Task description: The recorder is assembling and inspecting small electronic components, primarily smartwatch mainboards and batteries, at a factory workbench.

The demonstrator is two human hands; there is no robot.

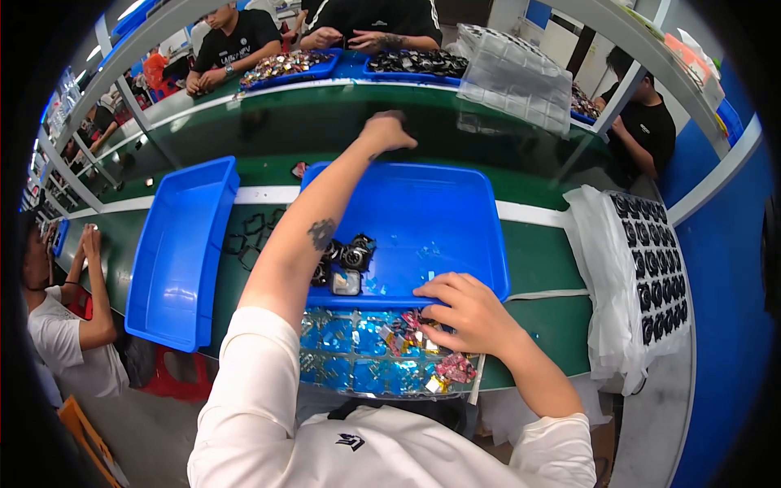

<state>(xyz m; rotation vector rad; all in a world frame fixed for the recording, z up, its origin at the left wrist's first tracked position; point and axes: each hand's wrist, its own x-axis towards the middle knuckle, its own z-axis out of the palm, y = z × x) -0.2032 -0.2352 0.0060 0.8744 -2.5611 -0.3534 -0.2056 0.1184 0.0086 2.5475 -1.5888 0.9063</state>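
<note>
My left hand (389, 136) reaches across the blue tray (455, 183), past its far rim, over the dark green surface. Its fingers are blurred and turned away, so any hold is hidden. My right hand (470, 315) is open, fingers spread over the near rim of that tray and the clear compartmented tray (358, 355) in front of it. Under and beside its fingers lie small pink and gold parts (455, 368). Small black casings (355, 255) sit in the blue tray's near left corner, along with a silver-faced square piece (346, 282) and scraps of blue film.
Another blue tray (175, 252) stands tilted at the left, with black frames (254, 232) beside it. At the right is a stack of trays of black parts (655, 260). Filled blue trays (415, 63) and co-workers line the far side. Metal posts frame the bench.
</note>
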